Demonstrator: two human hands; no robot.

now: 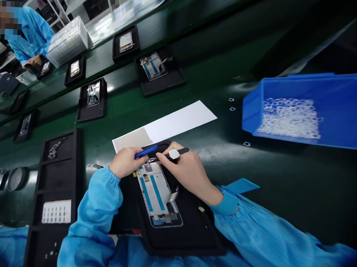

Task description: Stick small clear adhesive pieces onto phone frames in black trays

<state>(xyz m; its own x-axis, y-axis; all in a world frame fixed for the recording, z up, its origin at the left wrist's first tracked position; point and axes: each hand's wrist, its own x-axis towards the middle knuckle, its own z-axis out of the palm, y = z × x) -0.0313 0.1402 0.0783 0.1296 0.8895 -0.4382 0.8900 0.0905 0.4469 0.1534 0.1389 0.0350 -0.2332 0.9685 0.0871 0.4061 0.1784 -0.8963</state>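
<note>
We're clamping left hand (126, 162) fingers on blue pen-like tool (147, 151), right hand (188, 172) fingers on black tool (183, 151), possibly tweezers, over far end of phone chassis (152, 192); chassis lying uncovered on near black tray (195, 238), blue strips (158, 192) already sitting on it.

Glossy dark green workbench (286, 183), pale light reflections (216, 151) across it, white-framed shelving (79, 2) beyond, upper left

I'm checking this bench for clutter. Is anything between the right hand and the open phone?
Nothing visible stands in the way: the right hand, holding a dark tool, is at the far end of the open phone. The left hand, with a blue tool, is alongside, not between.
</note>
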